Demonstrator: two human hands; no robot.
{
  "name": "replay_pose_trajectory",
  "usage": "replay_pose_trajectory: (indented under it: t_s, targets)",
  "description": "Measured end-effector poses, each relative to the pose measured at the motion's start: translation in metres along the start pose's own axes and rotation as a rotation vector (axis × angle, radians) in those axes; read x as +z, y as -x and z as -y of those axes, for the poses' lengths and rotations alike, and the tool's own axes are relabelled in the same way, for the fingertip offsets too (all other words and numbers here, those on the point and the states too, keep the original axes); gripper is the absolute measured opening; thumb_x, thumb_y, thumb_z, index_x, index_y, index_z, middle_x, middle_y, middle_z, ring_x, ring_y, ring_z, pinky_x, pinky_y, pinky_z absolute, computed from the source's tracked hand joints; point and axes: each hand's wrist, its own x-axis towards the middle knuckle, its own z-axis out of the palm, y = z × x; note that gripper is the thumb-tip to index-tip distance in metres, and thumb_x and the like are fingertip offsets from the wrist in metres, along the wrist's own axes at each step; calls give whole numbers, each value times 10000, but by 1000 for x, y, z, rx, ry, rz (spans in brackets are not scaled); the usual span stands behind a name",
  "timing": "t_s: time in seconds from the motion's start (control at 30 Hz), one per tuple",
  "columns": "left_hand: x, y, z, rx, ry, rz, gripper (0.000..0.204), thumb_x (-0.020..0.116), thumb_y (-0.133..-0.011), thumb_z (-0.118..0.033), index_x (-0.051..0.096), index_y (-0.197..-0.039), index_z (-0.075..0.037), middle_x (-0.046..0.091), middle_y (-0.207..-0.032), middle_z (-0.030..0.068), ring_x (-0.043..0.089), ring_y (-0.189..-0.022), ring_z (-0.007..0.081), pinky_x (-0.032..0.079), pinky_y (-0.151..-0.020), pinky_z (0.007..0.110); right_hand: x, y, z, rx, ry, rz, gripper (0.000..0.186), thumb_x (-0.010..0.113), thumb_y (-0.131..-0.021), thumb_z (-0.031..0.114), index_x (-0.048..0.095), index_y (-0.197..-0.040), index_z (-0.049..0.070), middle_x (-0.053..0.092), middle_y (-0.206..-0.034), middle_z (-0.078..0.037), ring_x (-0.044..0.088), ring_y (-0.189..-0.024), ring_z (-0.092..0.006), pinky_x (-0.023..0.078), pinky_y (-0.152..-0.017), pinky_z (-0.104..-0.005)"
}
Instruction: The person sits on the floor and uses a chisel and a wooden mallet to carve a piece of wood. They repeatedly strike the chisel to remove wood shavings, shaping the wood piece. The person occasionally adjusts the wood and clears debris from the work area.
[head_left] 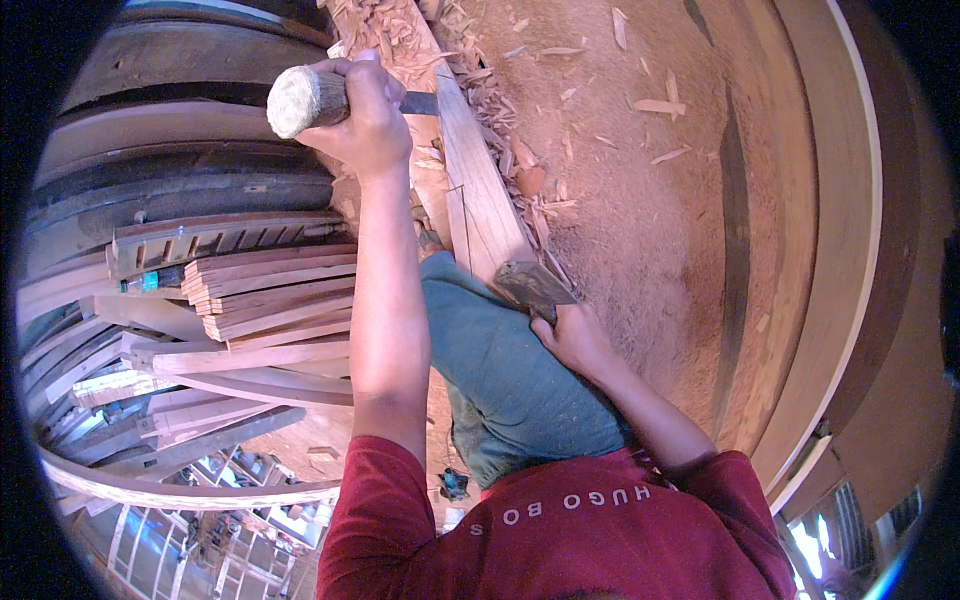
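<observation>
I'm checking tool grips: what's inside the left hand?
The left hand grips a thick handle with a pale, round end; a dark strip shows beyond. What lies between is covered.

Floor (pixel 640 230): we see soft brightness.
Opening (pixel 824 535): white glare, lower right.
Boards (pixel 845 230): bent toward our dark rim.

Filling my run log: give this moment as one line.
left hand: around pale-ended handle | right hand: on dark flat piece | wooden beam: shavings alongside
</observation>
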Motion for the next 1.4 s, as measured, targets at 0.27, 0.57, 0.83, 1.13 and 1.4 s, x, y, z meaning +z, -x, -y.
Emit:
replay_pose_trajectory:
  t_s: [0.27,0.57,0.83,1.13,1.4]
  targets:
    - [3,-3,6,-56,6,-22,120,622,-846,38,524,-820,-27,541,-620,41,465,-443,88,400,-387,251,-2,-1,0,-17,-6,10,319,640,-858,222,658,-1105,20,667,-992,-285,643,-946,-466,525,-820,-518]
    - [14,-18,16,5,-146,3,129,640,-834,46,537,-805,-26,513,-590,29,418,-403,84,316,-360,244,9,-3,-9,-114,-9,-126,407,674,-847,318,705,-812,-86,670,-798,-304,684,-770,-447,559,-762,-508]
    - [6,-12,14,-91,-38,-1,175,641,-832,57,539,-919,-56,488,-598,24,416,-432,95,322,-376,253,1,-1,-3,-50,0,-97,417,669,-848,334,686,-820,-82,670,-815,-304,676,-787,-459,552,-757,-514]
    - [0,-9,12,-111,114,40,148,657,-832,29,526,-823,-41,540,-627,33,488,-456,84,389,-393,241,-4,0,2,-39,10,-100,415,669,-843,324,667,-828,-92,666,-826,-313,672,-796,-466,546,-757,-517]
    - [9,-11,16,-26,-134,31,157,650,-851,38,541,-932,-40,524,-630,23,417,-433,85,331,-386,241,-6,1,3,-8,-5,-73,405,672,-844,307,656,-814,-97,659,-813,-321,670,-780,-472,543,-744,-519]
